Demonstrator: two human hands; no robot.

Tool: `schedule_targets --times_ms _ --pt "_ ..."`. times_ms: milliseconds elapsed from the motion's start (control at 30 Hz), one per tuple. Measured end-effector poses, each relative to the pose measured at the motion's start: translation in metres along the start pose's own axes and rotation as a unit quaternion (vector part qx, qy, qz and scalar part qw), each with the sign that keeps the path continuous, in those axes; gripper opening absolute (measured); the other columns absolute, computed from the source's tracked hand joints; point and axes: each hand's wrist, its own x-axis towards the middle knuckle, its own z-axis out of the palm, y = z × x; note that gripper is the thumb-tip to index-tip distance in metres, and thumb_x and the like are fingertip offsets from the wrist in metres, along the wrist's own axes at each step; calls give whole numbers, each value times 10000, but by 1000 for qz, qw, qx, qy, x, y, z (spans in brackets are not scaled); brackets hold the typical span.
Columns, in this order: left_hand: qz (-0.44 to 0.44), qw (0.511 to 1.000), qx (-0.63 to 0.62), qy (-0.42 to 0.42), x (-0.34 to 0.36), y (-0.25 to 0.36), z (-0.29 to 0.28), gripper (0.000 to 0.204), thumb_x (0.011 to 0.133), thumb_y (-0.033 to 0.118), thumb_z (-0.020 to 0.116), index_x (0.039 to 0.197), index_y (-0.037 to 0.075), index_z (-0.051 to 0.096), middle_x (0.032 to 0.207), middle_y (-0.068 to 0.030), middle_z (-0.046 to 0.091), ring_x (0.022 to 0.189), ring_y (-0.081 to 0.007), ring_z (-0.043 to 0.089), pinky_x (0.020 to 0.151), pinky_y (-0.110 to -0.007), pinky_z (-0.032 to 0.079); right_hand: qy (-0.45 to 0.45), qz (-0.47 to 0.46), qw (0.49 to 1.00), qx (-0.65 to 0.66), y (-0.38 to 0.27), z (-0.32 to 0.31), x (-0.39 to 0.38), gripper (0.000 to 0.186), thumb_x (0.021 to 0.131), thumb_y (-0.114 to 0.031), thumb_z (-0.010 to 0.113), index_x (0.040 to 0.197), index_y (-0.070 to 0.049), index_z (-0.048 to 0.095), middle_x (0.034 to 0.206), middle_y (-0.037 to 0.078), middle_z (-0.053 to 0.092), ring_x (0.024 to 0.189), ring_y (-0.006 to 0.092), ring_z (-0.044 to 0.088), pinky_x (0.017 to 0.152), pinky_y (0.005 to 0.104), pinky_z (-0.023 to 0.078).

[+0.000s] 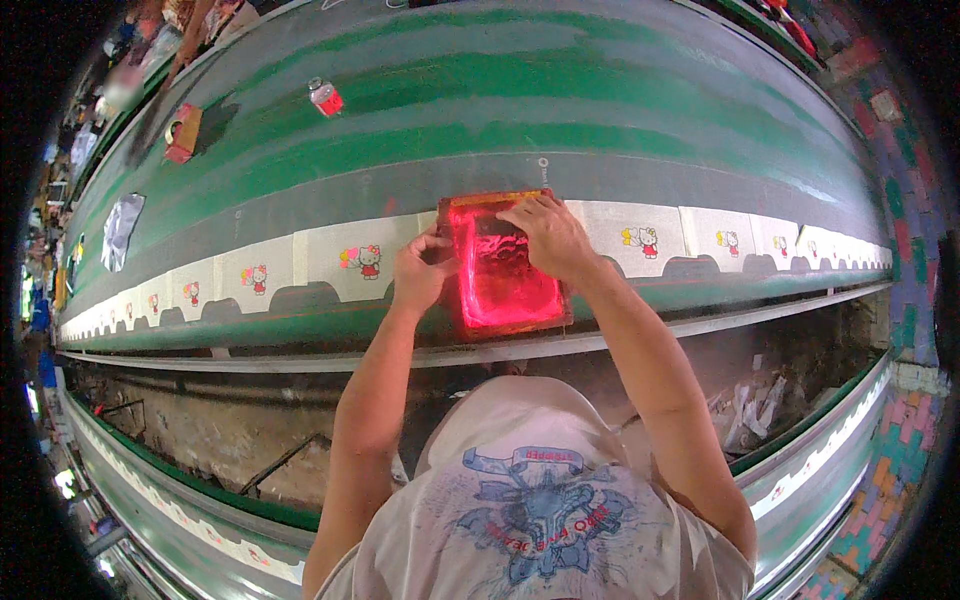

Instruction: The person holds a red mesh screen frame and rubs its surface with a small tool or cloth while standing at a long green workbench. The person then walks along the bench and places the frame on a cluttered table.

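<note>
A framed printing screen [510,295] coated in bright red ink lies over a strip of pale fabric pieces [340,265] on a long green table [560,90]. My left hand [425,270] grips the screen's left edge, fingers bent against it. My right hand [550,235] is closed at the screen's upper right, over the inked area near the top rail; what its fingers hold is hidden. Small printed cartoon cats with red and pink details show on the pieces either side of the screen.
A jar with red contents [325,97], a red block with a tape roll [182,133] and a crumpled silver sheet [122,230] are on the table. A pale metal rail [700,320] runs along the near edge. A second table [190,505] runs behind me, with clutter at far left.
</note>
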Motion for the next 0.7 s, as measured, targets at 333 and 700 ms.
schedule_targets --times_ms 333,700 --pt "38 996 -80 -7 5 -41 0 297 871 -47 894 1119 -34 730 1761 -245 537 1432 -229 675 1148 -388 569 -8 -25 999 -22 -71 5 -86 532 877 -40 706 1389 -134 813 1322 107 751 1217 329 707 1048 510 572" --pt "-21 997 -71 -4 5 -20 0 355 853 -58 883 1182 -42 748 1784 -262 499 1170 -153 735 949 -327 621 49 2 996 73 -85 -4 -132 395 907 -64 769 1298 -79 824 1312 89 759 1214 317 721 1037 484 585"
